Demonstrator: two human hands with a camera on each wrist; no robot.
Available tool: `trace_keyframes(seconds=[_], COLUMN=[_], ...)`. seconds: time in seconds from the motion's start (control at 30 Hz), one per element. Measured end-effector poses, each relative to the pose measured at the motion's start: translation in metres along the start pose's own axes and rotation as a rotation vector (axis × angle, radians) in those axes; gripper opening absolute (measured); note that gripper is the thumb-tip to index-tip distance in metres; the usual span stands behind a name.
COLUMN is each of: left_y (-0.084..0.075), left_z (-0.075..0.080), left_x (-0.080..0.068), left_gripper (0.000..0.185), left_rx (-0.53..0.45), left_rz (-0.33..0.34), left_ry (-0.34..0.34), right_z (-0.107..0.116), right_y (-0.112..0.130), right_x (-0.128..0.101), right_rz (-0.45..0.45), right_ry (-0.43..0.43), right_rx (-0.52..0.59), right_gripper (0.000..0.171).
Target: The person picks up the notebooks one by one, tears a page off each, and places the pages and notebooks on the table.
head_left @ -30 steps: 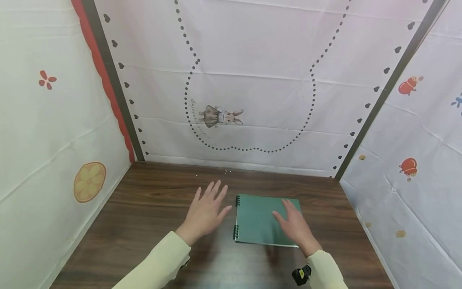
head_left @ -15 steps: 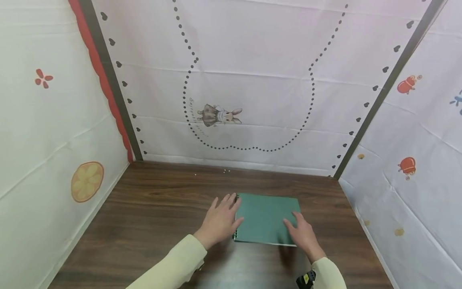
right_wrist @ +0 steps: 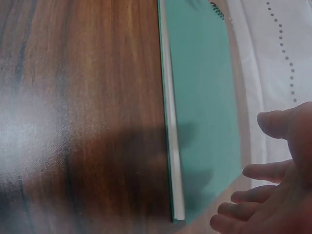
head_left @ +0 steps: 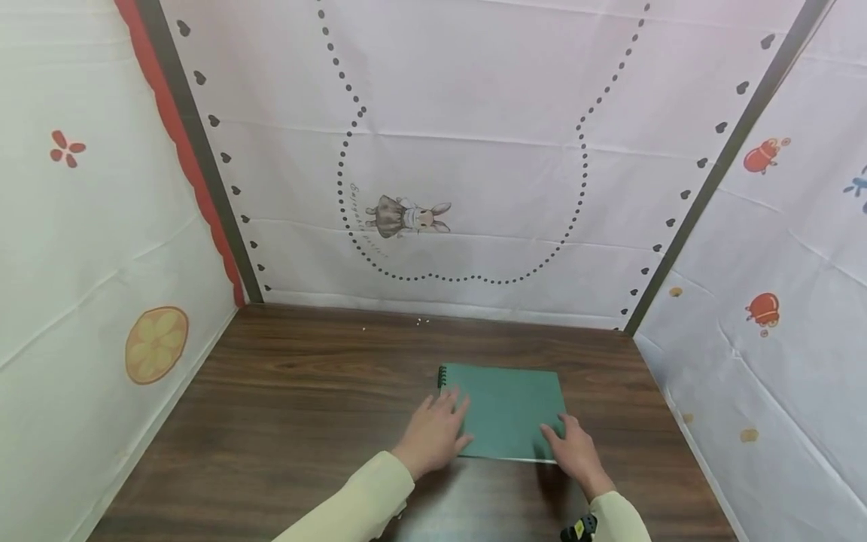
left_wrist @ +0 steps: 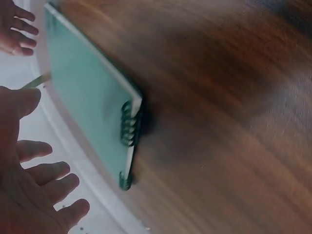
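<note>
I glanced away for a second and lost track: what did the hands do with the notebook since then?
The left hand moved right from the bare table onto the spiral edge of the green notebook. The right hand slid back to the near right corner. Neither grips it; fingers lie flat. The notebook stayed closed, flat, in place.

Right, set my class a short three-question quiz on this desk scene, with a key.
1. True or false: the green notebook lies closed on the wooden table.
2. Which edge of the notebook carries the spiral binding: A the person's left, B the person's right, C the far edge?
3. Fill in: the left hand lies at the notebook's near ___ corner, the right hand at the other near corner.

Key: 1 true; 2 A; 3 left.
</note>
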State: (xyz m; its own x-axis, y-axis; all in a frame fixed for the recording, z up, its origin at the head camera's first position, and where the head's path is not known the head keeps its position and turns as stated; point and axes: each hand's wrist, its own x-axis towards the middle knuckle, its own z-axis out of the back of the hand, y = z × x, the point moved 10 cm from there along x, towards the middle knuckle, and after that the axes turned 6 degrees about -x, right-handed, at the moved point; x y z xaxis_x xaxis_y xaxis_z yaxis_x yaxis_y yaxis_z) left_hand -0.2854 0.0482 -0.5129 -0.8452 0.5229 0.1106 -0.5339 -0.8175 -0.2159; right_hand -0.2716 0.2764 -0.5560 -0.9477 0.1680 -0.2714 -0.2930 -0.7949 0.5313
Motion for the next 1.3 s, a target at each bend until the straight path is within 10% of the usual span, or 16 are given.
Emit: trace_keyframes(seconds=[0.57,1.3], left_y=[-0.006,-0.020], left_z=[-0.048,-0.051], left_x=[0.007,0.013], left_gripper=[0.068,0.059], left_rx=[0.040,0.064], left_rz=[-0.004,-0.048], left_ry=[0.067,0.066], right_z=[-0.009,-0.012], right_y=[-0.018,-0.031], right_x=[0.008,0.011], right_rz=[-0.070,-0.101], right_ry=[0.027,0.021], right_rx=[-0.012,0.003], right_gripper=[0.065,0.062])
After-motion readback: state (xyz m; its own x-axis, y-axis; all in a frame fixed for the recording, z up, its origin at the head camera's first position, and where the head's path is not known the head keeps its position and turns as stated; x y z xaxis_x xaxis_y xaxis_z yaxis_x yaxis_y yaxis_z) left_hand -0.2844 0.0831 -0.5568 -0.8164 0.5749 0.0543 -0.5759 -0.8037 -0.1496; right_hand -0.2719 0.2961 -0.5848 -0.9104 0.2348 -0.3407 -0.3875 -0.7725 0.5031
